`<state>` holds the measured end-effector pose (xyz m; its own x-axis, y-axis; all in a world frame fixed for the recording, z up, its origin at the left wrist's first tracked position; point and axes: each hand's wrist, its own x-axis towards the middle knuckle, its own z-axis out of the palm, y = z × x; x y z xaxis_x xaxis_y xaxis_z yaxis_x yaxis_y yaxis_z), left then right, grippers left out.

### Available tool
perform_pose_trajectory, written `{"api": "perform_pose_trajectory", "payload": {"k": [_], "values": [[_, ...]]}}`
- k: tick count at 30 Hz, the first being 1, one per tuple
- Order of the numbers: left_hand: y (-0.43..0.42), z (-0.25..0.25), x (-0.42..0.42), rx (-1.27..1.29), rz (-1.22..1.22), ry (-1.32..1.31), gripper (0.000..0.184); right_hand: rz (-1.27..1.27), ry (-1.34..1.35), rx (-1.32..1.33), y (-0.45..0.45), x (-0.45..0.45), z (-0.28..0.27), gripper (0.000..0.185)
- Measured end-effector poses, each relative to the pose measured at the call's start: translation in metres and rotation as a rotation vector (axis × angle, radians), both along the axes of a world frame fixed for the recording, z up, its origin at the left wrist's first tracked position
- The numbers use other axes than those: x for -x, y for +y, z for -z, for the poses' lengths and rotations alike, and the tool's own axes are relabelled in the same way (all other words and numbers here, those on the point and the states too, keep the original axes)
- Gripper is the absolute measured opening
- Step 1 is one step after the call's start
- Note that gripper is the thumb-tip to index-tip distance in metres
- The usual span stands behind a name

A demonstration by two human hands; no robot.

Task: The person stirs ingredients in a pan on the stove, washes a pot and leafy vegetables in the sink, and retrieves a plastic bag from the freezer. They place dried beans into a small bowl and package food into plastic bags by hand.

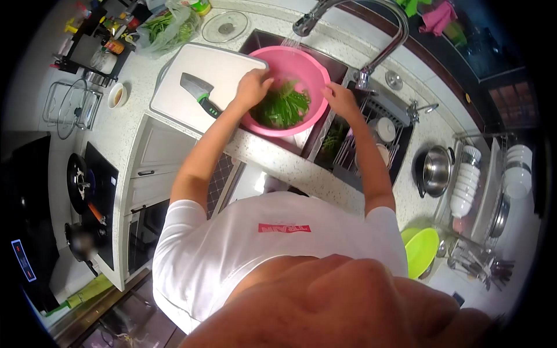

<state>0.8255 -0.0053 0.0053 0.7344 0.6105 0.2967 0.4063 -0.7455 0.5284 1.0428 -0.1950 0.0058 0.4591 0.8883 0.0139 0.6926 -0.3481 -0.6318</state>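
Note:
A pink plastic basin [316, 72] sits over the sink, with cut green leafy vegetables [282, 107] in water inside it. My left hand [253, 88] is closed on the basin's left rim, thumb toward the inside. On the opposite side, my right hand [342, 100] pinches the right rim between thumb and fingers. Water runs from the faucet [304, 26] into the back of the basin. Left of the basin, a knife [199, 93] with a black and green handle lies on a white cutting board [191, 61].
A plastic bag of greens [168, 29] and a glass lid [225, 26] are behind the board. Right of the basin, a dish rack [362, 136] spans the second sink bowl. A metal pot [436, 168], stacked bowls [466, 182] and a green basin [423, 253] stand farther right.

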Motion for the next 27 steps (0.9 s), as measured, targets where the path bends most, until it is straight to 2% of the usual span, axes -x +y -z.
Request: {"api": "perform_pose_trajectory", "payload": {"k": [1,2,3,5,6,8,10,11,12,13,14,15,16,17,18,19,21,22,25,26,27], "values": [[0.003,-0.008,-0.019,0.040,-0.023,-0.011,0.035,-0.141,0.371,-0.204,0.032,-0.010,0.020,0.044],[0.006,-0.012,-0.037,0.080,-0.044,-0.019,0.035,0.039,0.933,-0.406,0.067,-0.005,0.015,0.041],[0.011,-0.010,-0.058,0.173,-0.048,-0.146,0.036,0.237,1.493,-0.595,0.104,0.001,0.008,0.038],[0.030,0.005,-0.100,0.332,-0.087,-0.335,0.034,0.379,1.911,-0.917,0.178,-0.022,0.025,0.022],[0.047,0.020,-0.119,0.394,-0.121,-0.396,0.031,0.396,1.894,-0.992,0.191,-0.014,0.019,0.017],[0.055,0.009,-0.133,0.456,-0.194,-0.446,0.025,0.430,1.856,-1.147,0.214,-0.002,-0.003,0.011],[0.036,-0.028,-0.124,0.481,-0.304,-0.421,0.020,0.230,1.945,-1.018,0.200,-0.007,0.025,0.008],[0.060,0.015,-0.132,0.328,-0.262,-0.500,0.015,-0.021,1.888,-0.863,0.177,-0.022,0.067,0.014],[0.045,0.004,-0.122,0.327,-0.342,-0.397,0.015,0.061,1.771,-0.866,0.132,-0.012,0.067,0.015],[0.034,0.011,-0.114,0.277,-0.334,-0.438,0.017,0.391,1.640,-0.719,0.091,-0.007,0.060,0.017],[0.014,0.006,-0.102,0.327,-0.396,-0.260,0.021,0.295,1.029,-0.454,0.054,-0.024,0.080,0.022],[0.004,0.018,-0.089,0.450,-0.364,-0.146,0.036,0.284,0.402,-0.191,0.016,-0.041,0.101,0.027],[-0.012,0.037,-0.081,0.444,-0.423,0.032,0.038,0.515,-0.002,-0.196,-0.019,-0.016,0.047,0.030],[-0.035,0.043,-0.068,0.355,-0.397,0.163,0.036,0.476,0.096,-0.489,-0.035,-0.046,0.083,0.030],[-0.062,0.031,-0.051,0.446,-0.363,0.277,0.032,0.570,-0.082,-0.258,-0.041,-0.058,0.065,0.028],[-0.078,0.062,-0.036,0.568,-0.212,0.207,0.030,0.476,-0.124,-0.318,-0.039,-0.076,0.058,0.031],[-0.112,0.078,-0.014,0.550,-0.130,0.297,0.029,0.627,0.801,-0.813,-0.007,-0.142,0.103,0.040],[-0.126,0.083,-0.006,0.542,-0.077,0.316,0.029,0.734,1.167,-0.943,0.008,-0.145,0.091,0.042],[-0.158,0.098,0.031,0.205,-0.041,0.227,0.037,0.825,0.444,-0.491,0.026,-0.040,0.020,0.056],[-0.161,0.093,0.050,0.141,-0.058,0.208,0.037,0.799,0.211,-0.442,0.026,0.010,0.001,0.063],[-0.166,0.088,0.066,0.078,-0.075,0.188,0.038,0.648,-0.284,-0.453,0.034,0.007,0.044,0.064]]}}
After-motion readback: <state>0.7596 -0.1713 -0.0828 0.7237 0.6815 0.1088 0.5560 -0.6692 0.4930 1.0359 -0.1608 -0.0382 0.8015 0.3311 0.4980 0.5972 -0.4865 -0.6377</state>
